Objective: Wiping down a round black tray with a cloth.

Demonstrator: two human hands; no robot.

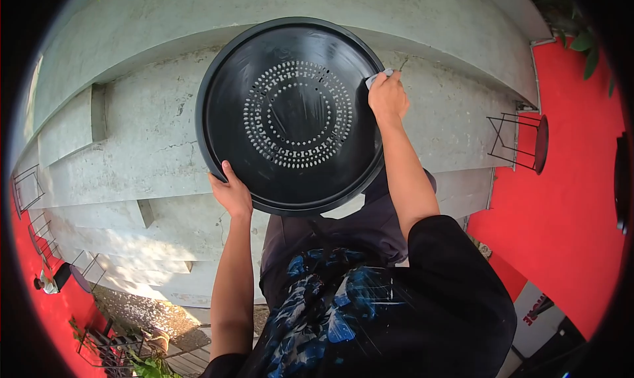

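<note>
A large round black tabletop or tray (297,113), with a raised rim and rings of small holes around its middle, is held up in front of me. My left hand (232,192) grips its lower left rim, thumb over the front edge. At the upper right rim, my right hand (389,96) holds a light grey cloth (379,78) against the black surface. Pale streaks show on the upper part of the disc. Which parts of the fingers lie behind the rim is hidden.
Broad concrete steps (143,115) spread around and behind the disc. A round stool with thin metal legs (542,144) stands by a red wall or floor (569,190) on the right. Wire racks or stools and another person (49,281) are far left; potted plants (151,365) lower left.
</note>
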